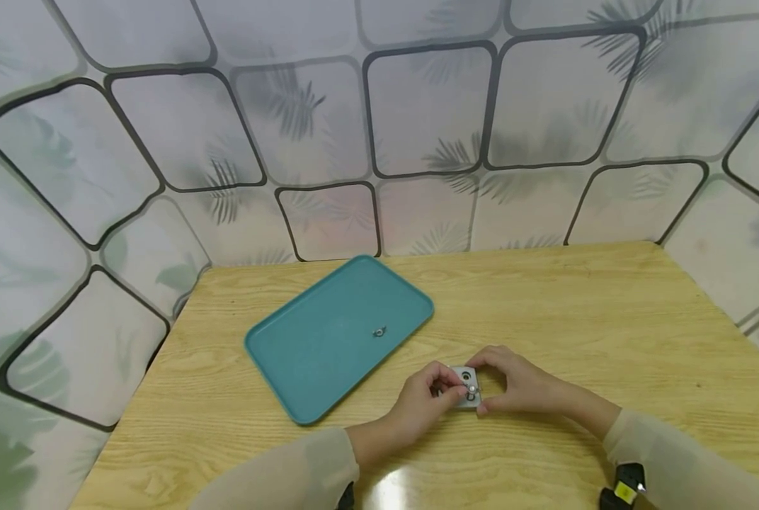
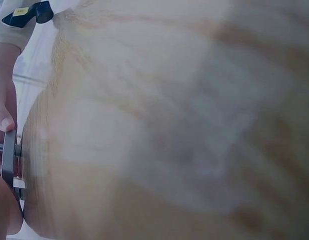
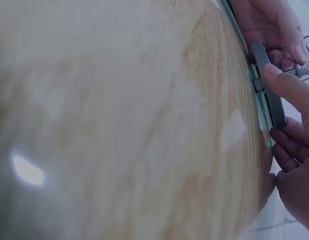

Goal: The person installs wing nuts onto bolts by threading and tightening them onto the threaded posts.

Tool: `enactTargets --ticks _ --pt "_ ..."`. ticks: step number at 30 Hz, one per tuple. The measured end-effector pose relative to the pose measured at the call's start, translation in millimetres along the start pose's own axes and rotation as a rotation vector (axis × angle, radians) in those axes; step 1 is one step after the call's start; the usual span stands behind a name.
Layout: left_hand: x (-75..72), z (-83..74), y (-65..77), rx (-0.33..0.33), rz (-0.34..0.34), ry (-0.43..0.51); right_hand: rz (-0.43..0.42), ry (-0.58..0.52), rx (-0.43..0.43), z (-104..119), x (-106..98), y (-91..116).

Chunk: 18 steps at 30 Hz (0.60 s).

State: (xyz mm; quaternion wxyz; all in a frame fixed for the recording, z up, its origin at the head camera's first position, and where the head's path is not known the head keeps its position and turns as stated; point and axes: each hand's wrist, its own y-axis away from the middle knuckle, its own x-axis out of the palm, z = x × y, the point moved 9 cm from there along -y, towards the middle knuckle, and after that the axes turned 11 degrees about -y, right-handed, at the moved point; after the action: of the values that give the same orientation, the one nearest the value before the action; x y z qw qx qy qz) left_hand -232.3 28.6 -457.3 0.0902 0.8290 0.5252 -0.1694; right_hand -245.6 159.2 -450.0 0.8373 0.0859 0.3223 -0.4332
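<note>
Two pale sleeves (image 1: 277,471) are reaching in from the bottom edge of the head view, one at lower left, one at lower right, with a single black device (image 1: 621,487) showing clearly by the right one. Two hands are meeting just right of centre, low in the frame, over one grey metal plate (image 1: 474,380). From where I'm standing, the right hand (image 1: 524,382) is gripping the plate's right side between thumb and fingers, while the left hand (image 1: 420,398) is pinching one metal screw (image 3: 300,71) at its face. One teal tray (image 1: 328,340) is lying left of them on the wood-grain worktop (image 1: 577,312), and one small metal part (image 1: 379,331) is resting on it. Behind, a leaf-printed backdrop (image 1: 430,113) is filling the top of the frame.

Only the head view is showing that metal part and the plate's holes. The left wrist view is revealing two short stubs (image 2: 18,150) beneath the plate, at its left edge; the right wrist view is showing the screw's shank sideways, at upper right. One yellow label (image 1: 625,491) is sitting on the black device, its markings appearing too small to read.
</note>
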Motion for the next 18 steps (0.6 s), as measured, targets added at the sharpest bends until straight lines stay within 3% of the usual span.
enactTargets --ticks 6,13,18 --pt "2.3 0.5 -0.4 0.001 0.010 0.000 -0.002 0.005 -0.017 2.3 -0.5 -0.3" --pt "8.8 -3.1 1.7 0.024 0.086 -0.027 -0.002 0.000 -0.035 4.0 -0.2 0.6" --pt "9.1 -3.4 1.6 0.040 0.075 -0.048 -0.004 -0.003 -0.043 5.0 -0.4 0.7"
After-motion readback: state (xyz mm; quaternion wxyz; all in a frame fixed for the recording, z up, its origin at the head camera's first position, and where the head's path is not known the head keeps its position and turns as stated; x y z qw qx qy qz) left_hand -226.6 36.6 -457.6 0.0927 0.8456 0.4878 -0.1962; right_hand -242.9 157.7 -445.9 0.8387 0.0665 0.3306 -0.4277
